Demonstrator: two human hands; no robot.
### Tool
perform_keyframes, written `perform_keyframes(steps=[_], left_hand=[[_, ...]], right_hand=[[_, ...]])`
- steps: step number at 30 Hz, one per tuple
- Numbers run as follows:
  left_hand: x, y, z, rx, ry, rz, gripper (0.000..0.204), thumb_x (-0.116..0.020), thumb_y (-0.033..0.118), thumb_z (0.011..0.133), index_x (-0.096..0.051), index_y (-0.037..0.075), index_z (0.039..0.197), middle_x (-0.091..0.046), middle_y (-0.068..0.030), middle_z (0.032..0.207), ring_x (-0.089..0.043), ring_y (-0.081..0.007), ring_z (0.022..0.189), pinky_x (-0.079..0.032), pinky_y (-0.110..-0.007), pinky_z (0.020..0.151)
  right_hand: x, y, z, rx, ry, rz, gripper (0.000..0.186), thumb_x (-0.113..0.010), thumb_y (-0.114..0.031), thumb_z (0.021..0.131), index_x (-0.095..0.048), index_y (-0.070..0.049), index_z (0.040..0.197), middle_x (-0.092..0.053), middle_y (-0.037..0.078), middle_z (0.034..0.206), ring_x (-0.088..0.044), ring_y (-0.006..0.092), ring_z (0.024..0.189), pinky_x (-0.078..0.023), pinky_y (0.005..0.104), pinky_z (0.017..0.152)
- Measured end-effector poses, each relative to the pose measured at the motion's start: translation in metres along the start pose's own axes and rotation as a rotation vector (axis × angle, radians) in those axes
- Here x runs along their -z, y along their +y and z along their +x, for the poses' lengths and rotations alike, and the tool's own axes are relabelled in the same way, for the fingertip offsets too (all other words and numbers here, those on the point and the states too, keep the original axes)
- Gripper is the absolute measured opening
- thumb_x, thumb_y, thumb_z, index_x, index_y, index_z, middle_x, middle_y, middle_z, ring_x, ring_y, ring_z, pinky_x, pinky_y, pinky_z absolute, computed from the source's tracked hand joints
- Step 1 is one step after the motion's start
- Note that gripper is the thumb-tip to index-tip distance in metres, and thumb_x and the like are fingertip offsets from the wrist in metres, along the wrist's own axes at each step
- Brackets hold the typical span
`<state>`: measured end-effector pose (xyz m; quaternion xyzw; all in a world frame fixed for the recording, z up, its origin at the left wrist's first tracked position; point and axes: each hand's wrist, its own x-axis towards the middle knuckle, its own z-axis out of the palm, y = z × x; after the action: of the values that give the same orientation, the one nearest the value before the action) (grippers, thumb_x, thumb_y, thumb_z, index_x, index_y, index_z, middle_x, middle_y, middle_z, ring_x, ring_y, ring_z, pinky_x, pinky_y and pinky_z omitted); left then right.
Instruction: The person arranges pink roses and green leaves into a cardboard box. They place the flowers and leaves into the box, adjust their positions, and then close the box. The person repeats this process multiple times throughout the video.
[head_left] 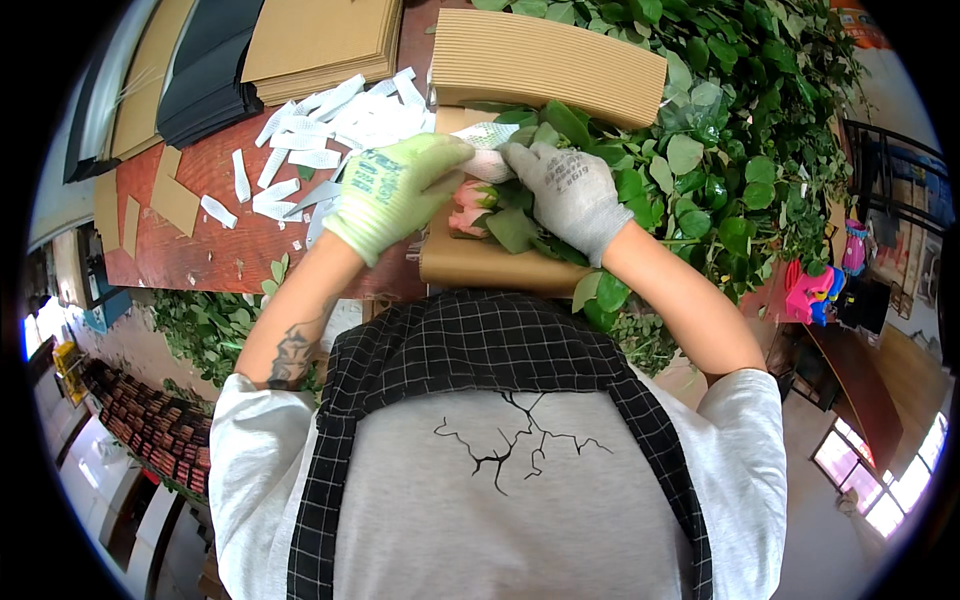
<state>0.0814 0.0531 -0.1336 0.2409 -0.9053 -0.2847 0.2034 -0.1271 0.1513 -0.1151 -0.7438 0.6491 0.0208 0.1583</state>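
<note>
Pink roses (468,212) with green leaves lie on brown paper (500,268) in front of me. My left hand (395,185), in a pale green glove, pinches a white mesh sleeve (485,135) around a pink bloom just above these roses. My right hand (565,195), in a grey glove, has its fingertips closed on the same sleeve from the right. The bloom inside is partly hidden by the sleeve and fingers. A ribbed cardboard piece (545,65) sits just beyond my hands.
Many loose white mesh sleeves (310,130) are strewn on the red table (150,245) at left, near stacked brown cardboard (315,35), dark sheets (205,80) and small cardboard scraps (178,195). Dense rose foliage (730,140) covers the right side. Pink and blue plastic items (810,290) are beyond it.
</note>
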Motion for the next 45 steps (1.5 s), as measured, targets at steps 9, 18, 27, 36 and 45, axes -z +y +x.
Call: perform_keyframes(steps=[9, 18, 27, 36, 45], left_hand=[[0.022, -0.025, -0.010, 0.009, 0.055, 0.167, 0.023, -0.067, 0.000, 0.080, -0.070, 0.009, 0.101, -0.064, -0.0085, 0.081, -0.064, -0.0239, 0.072, -0.051, -0.034, 0.062], [0.028, 0.045, 0.012, -0.083, -0.330, 0.079, 0.031, -0.062, 0.019, 0.085, -0.064, 0.007, 0.114, -0.062, -0.0136, 0.119, -0.064, -0.0309, 0.099, -0.053, -0.042, 0.083], [0.015, 0.042, 0.006, 0.048, -0.493, 0.133, 0.046, -0.059, 0.027, 0.084, -0.061, 0.008, 0.126, -0.057, -0.0135, 0.134, -0.068, -0.0334, 0.090, -0.055, -0.042, 0.080], [0.021, 0.028, 0.022, 0.181, -0.345, -0.165, 0.034, -0.065, 0.017, 0.086, -0.066, 0.004, 0.117, -0.067, -0.0134, 0.117, -0.068, -0.0305, 0.095, -0.055, -0.038, 0.083], [-0.010, -0.025, 0.020, 0.069, 0.052, 0.126, 0.021, -0.068, 0.009, 0.083, -0.071, 0.009, 0.104, -0.070, -0.0109, 0.095, -0.067, -0.0289, 0.082, -0.054, -0.035, 0.073]], right_hand=[[-0.003, 0.003, 0.002, -0.042, 0.015, 0.078, 0.024, -0.052, -0.008, 0.087, -0.056, -0.009, 0.110, -0.066, 0.014, 0.101, -0.068, 0.0315, 0.093, -0.054, 0.0418, 0.078], [0.009, -0.001, -0.001, 0.031, 0.006, 0.000, 0.033, -0.054, -0.009, 0.084, -0.056, -0.012, 0.117, -0.063, 0.010, 0.099, -0.068, 0.0282, 0.088, -0.055, 0.0398, 0.072], [0.011, 0.001, 0.012, -0.058, 0.067, -0.156, 0.022, -0.051, -0.011, 0.088, -0.056, -0.008, 0.109, -0.065, 0.012, 0.104, -0.070, 0.0271, 0.088, -0.056, 0.0379, 0.067], [0.004, 0.012, 0.015, -0.018, 0.093, -0.098, 0.030, -0.053, -0.009, 0.086, -0.055, -0.010, 0.116, -0.064, 0.012, 0.097, -0.069, 0.0285, 0.084, -0.054, 0.0404, 0.067], [-0.014, 0.017, 0.012, -0.073, 0.152, -0.053, 0.037, -0.054, -0.009, 0.083, -0.055, -0.014, 0.120, -0.065, 0.010, 0.099, -0.068, 0.0278, 0.086, -0.054, 0.0389, 0.068]])
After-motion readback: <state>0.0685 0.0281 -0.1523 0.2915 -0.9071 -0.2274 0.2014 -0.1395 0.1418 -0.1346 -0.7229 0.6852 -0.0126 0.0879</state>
